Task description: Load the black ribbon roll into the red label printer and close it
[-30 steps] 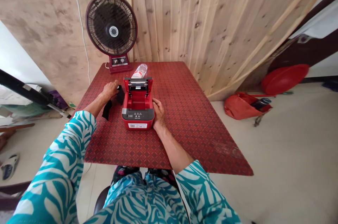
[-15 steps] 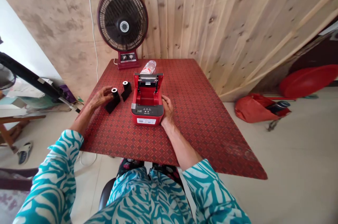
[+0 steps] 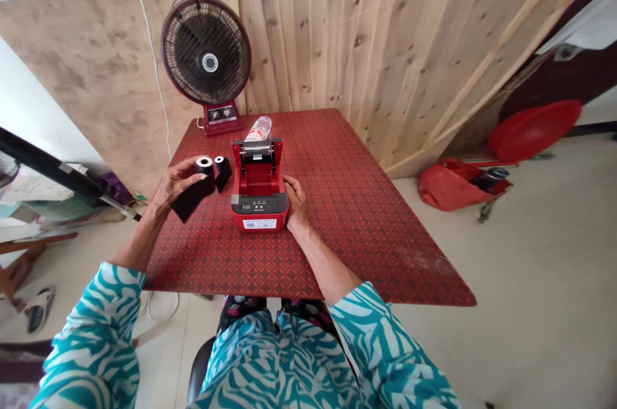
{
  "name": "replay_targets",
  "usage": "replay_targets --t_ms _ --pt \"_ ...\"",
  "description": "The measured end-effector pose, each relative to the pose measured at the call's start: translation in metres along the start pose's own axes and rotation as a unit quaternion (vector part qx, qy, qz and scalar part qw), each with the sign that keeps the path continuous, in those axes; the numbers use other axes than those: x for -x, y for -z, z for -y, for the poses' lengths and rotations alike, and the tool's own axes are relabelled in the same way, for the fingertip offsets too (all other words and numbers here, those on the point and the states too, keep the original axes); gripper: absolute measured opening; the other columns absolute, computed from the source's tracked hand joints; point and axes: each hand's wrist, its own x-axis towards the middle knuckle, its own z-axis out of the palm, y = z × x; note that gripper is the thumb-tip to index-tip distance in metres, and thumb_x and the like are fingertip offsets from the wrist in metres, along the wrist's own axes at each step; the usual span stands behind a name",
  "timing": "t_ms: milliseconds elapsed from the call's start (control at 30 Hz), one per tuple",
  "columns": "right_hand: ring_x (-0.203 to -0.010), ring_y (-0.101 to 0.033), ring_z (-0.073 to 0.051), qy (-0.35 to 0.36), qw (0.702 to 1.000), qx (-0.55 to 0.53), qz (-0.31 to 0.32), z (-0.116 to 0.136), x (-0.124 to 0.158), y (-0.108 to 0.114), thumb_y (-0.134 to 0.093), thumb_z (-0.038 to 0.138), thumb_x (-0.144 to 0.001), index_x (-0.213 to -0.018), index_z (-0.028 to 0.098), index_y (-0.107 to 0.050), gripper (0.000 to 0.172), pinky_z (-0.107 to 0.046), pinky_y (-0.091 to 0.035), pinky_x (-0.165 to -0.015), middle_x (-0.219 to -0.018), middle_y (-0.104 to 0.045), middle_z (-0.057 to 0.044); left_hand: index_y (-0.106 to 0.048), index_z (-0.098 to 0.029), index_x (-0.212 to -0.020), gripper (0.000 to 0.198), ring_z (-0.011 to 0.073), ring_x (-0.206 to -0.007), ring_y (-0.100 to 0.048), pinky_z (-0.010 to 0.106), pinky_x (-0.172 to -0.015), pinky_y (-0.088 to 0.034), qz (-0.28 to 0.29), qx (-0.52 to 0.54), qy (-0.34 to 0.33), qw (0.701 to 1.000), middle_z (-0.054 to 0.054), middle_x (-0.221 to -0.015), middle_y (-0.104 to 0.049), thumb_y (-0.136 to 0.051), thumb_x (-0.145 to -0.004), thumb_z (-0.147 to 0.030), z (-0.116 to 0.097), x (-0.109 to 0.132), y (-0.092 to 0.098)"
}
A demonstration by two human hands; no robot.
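A small red printer (image 3: 259, 200) with its lid open sits on the red patterned table (image 3: 347, 203). My right hand (image 3: 294, 202) rests against the printer's right side, fingers curled on it. My left hand (image 3: 173, 182) holds a black roll (image 3: 196, 185) with a white core, lifted above the table to the left of the printer. A second black roll (image 3: 222, 171) lies on the table between the held roll and the printer.
A dark red fan (image 3: 207, 62) stands at the table's far left corner. A plastic bottle (image 3: 257, 129) lies behind the printer. Right of the table, on the floor, lie a red bag (image 3: 457, 185) and a red basin (image 3: 533, 129). A black bar (image 3: 48, 168) crosses at left.
My left hand took a black roll off the table and raised it. The other roll stays on the table. My right hand kept its place on the printer.
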Motion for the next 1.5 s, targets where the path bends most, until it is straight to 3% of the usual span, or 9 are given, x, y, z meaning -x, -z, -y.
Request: replay_targets --t_ms 300,500,767,833,933,1067,1200,1333,1500 --pt "-0.102 -0.062 -0.019 0.019 1.000 0.004 0.015 -0.001 -0.003 -0.002 -0.062 0.046 -0.075 -0.100 0.025 -0.071 0.033 -0.038 -0.048 -0.097 -0.106 -0.072 -0.001 -0.067 -0.019 -0.125 0.043 0.0239 -0.108 -0.065 0.037 -0.100 -0.049 0.197 -0.296 -0.115 0.928 0.007 -0.120 -0.071 -0.056 -0.086 -0.037 -0.066 -0.015 -0.084" --pt "-0.104 -0.061 -0.020 0.012 1.000 0.005 0.017 0.003 -0.002 -0.004 -0.060 0.046 -0.075 -0.099 0.025 -0.070 0.034 -0.040 -0.047 -0.100 -0.106 -0.070 -0.002 -0.070 -0.021 -0.115 0.034 0.0219 -0.104 -0.068 0.031 -0.092 -0.052 0.251 -0.376 -0.089 0.888 0.005 -0.116 -0.073 -0.062 -0.083 -0.029 -0.073 -0.030 -0.101" --pt "-0.107 -0.060 -0.020 0.005 1.000 0.001 0.013 0.007 -0.001 -0.007 -0.059 0.044 -0.074 -0.099 0.025 -0.070 0.033 -0.041 -0.046 -0.104 -0.100 -0.071 -0.001 -0.073 -0.025 -0.111 0.030 0.0253 -0.109 -0.068 0.029 -0.088 -0.051 0.311 -0.549 -0.056 0.773 0.006 -0.115 -0.074 -0.066 -0.081 -0.026 -0.070 -0.053 -0.128" --pt "-0.107 -0.060 -0.021 0.006 1.000 0.005 0.017 0.008 -0.001 -0.006 -0.059 0.044 -0.075 -0.099 0.024 -0.070 0.033 -0.042 -0.045 -0.104 -0.101 -0.070 -0.001 -0.075 -0.024 -0.106 0.026 0.0245 -0.104 -0.069 0.029 -0.086 -0.051 0.349 -0.513 -0.058 0.782 0.006 -0.110 -0.075 -0.064 -0.082 -0.026 -0.070 -0.056 -0.126" --pt "-0.108 -0.060 -0.021 0.005 1.000 0.008 0.021 0.010 -0.001 -0.005 -0.059 0.045 -0.075 -0.101 0.024 -0.069 0.034 -0.043 -0.045 -0.105 -0.103 -0.071 -0.002 -0.075 -0.023 -0.103 0.026 0.0224 -0.099 -0.070 0.029 -0.087 -0.052 0.346 -0.382 -0.086 0.853 0.004 -0.107 -0.076 -0.061 -0.085 -0.033 -0.067 -0.048 -0.110" --pt "-0.106 -0.062 -0.020 0.002 1.000 0.000 0.023 0.010 0.001 -0.006 -0.060 0.045 -0.075 -0.102 0.024 -0.069 0.035 -0.041 -0.045 -0.105 -0.106 -0.071 -0.002 -0.075 -0.020 -0.098 0.034 0.0207 -0.085 -0.070 0.030 -0.081 -0.054 0.112 -0.218 -0.077 0.966 0.005 -0.095 -0.076 -0.060 -0.086 -0.047 -0.055 -0.022 -0.077" --pt "-0.103 -0.064 -0.021 -0.012 1.000 -0.015 0.011 0.007 -0.001 -0.007 -0.061 0.049 -0.074 -0.105 0.025 -0.067 0.040 -0.042 -0.048 -0.101 -0.108 -0.072 -0.002 -0.069 -0.017 -0.111 0.050 0.0229 -0.100 -0.068 0.034 -0.089 -0.053 -0.115 -0.067 -0.075 0.988 0.009 -0.107 -0.074 -0.060 -0.085 -0.059 -0.035 -0.015 -0.063" --pt "-0.115 -0.060 -0.022 0.004 1.000 0.014 -0.002 0.014 -0.020 -0.006 -0.058 0.059 -0.076 -0.114 0.026 -0.062 0.050 -0.045 -0.047 -0.104 -0.123 -0.066 -0.005 -0.060 -0.020 -0.130 0.065 0.0288 -0.128 -0.057 0.042 -0.104 -0.047 -0.061 0.041 -0.049 0.996 0.012 -0.135 -0.063 -0.059 -0.084 -0.065 -0.020 -0.028 -0.070" --pt "-0.129 -0.054 -0.023 0.100 0.988 0.073 0.090 0.044 -0.053 -0.016 -0.053 0.071 -0.080 -0.121 0.032 -0.060 0.057 -0.046 -0.043 -0.109 -0.131 -0.063 -0.004 -0.058 -0.019 -0.135 0.072 0.0308 -0.130 -0.055 0.046 -0.109 -0.042 -0.022 0.103 -0.029 0.994 0.013 -0.136 -0.063 -0.057 -0.084 -0.070 -0.016 -0.031 -0.078"
